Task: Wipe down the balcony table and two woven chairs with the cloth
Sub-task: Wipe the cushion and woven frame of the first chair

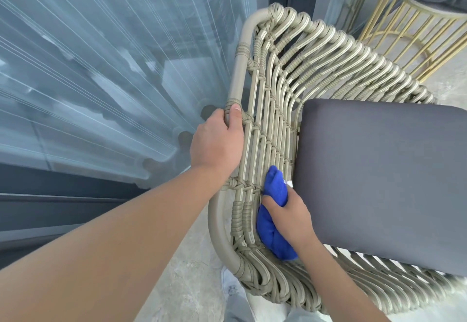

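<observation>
At centre frame the left hand (217,140) grips the top rail of the woven chair (273,109), steadying it. Lower centre, the right hand (288,218) grasps a bunched blue cloth (274,210) pressed against the inner side wall, just beside the grey seat cushion (384,180). The strands run up toward the rail, so the wipe likely follows them, away from the right hand.

A home balcony: glass railing (101,81), woven chair (278,94) with grey cushion (379,170), concrete floor (192,271).
</observation>
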